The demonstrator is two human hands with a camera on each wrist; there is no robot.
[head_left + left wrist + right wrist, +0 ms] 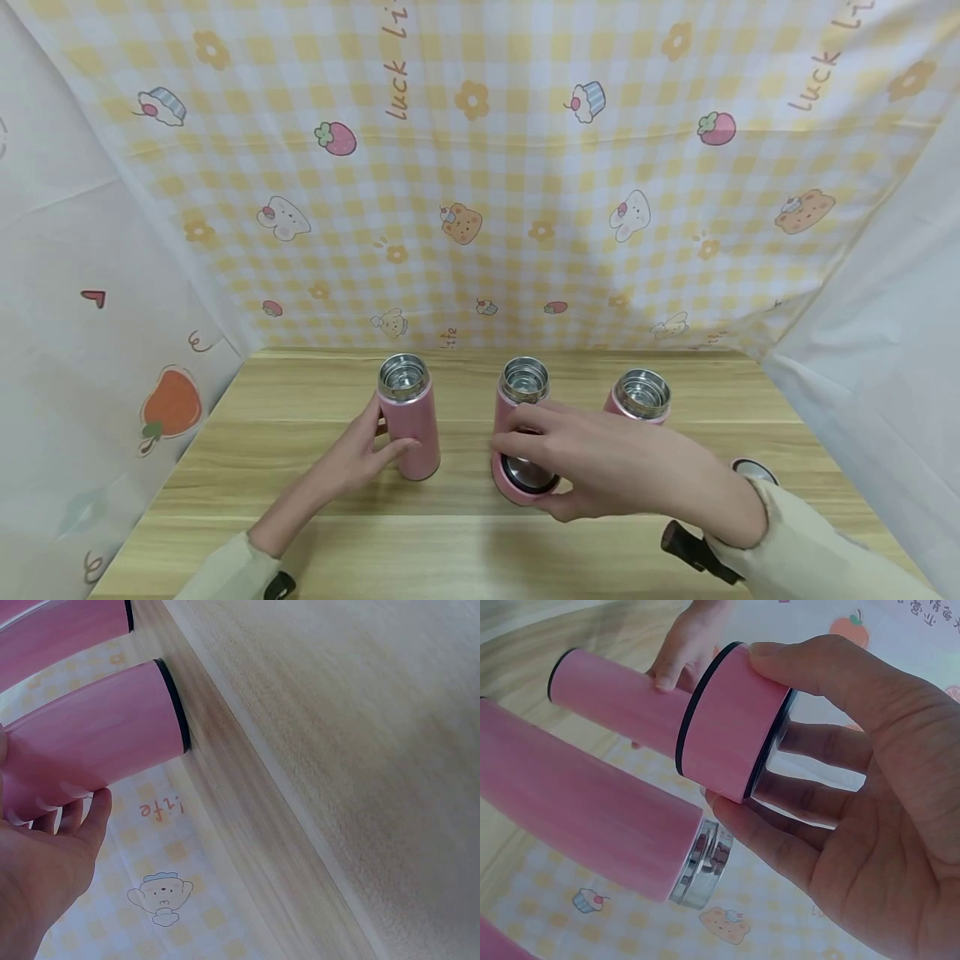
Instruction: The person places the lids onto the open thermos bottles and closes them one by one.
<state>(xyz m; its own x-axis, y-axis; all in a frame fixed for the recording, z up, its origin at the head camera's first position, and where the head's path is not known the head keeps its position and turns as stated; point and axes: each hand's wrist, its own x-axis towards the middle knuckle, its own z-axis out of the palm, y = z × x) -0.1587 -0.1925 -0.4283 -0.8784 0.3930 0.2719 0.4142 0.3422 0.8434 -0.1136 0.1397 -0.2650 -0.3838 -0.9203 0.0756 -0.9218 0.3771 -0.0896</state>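
Three pink insulated bottles with bare steel mouths stand upright in a row. My left hand (358, 457) grips the left bottle (414, 429), thumb in front and fingers behind; the left wrist view shows its fingertips on the pink wall (97, 735). My right hand (607, 458) pinches a pink, black-edged lid (731, 720) between thumb and fingers. The lid is in front of the middle bottle (507, 408), apart from its steel neck (703, 862) in the right wrist view. The right bottle (642, 395) is partly hidden behind my right hand.
Another lid (753, 471) lies on the wooden table (300, 392) at the right, partly covered by my right sleeve. A yellow-checked cloth (510, 183) hangs behind the table. White cloth walls (67, 250) flank both sides.
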